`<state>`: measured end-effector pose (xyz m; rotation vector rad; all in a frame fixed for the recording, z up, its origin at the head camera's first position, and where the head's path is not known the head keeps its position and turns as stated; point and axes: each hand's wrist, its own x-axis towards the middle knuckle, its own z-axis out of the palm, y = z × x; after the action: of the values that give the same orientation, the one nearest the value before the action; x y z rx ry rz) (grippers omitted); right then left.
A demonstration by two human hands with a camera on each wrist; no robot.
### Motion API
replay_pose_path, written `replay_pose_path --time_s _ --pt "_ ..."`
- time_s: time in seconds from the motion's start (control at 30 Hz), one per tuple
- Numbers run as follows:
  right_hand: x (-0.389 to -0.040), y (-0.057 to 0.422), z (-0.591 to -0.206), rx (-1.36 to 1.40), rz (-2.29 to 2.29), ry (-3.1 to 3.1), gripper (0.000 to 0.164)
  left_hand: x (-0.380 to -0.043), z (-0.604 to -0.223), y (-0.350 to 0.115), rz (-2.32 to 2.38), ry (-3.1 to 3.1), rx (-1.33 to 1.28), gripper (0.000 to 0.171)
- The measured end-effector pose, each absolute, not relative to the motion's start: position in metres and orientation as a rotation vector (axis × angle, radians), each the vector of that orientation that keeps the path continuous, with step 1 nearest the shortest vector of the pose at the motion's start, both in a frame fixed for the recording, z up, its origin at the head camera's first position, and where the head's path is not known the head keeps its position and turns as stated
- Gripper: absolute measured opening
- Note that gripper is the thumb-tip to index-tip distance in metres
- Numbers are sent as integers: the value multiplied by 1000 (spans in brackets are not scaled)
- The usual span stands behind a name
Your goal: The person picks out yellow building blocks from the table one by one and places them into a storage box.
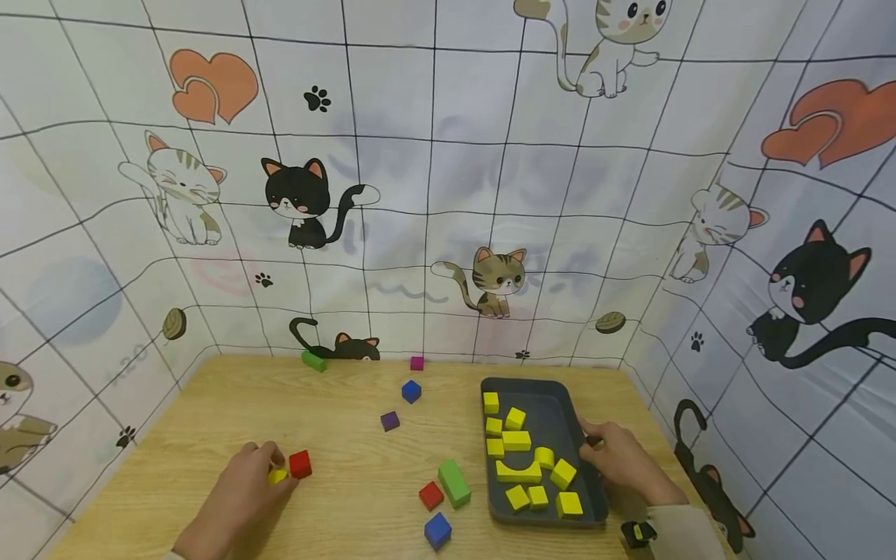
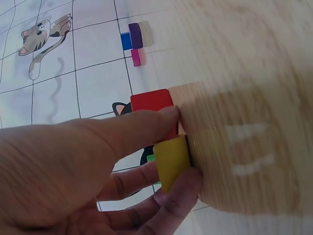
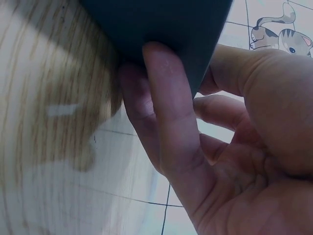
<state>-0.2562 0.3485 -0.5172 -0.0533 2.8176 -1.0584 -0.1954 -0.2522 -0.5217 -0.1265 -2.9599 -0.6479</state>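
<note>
My left hand is at the left of the table, its thumb and fingers around a small yellow block. A fingertip presses the block's lower side in the left wrist view, and the thumb lies along its other side. Right beside them stands a red cube, overlapped by the thumb tip in that wrist view. With my right hand I hold the right side of a dark grey tray; two fingers lie against its outer wall. Several yellow blocks, one of them arched, are in the tray.
Between hand and tray lie a green block, a red cube and a blue cube. Farther back are a purple block, a blue cube, a magenta cube and a green block by the cat-print curtain.
</note>
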Motion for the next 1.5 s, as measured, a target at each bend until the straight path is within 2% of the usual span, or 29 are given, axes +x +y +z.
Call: replay_pose_path --time_s 0.33,1.03,1.5 --pt "-255 347 -518 -38 -1072 2805 60 -198 -521 -251 -642 -2954 -121 27" --pt "-257 348 -518 -26 -1040 2817 61 -199 -508 -243 -591 -2903 -174 27" --pt "-257 348 -516 -23 -1031 2811 62 -208 -486 -192 -645 -2795 -287 30"
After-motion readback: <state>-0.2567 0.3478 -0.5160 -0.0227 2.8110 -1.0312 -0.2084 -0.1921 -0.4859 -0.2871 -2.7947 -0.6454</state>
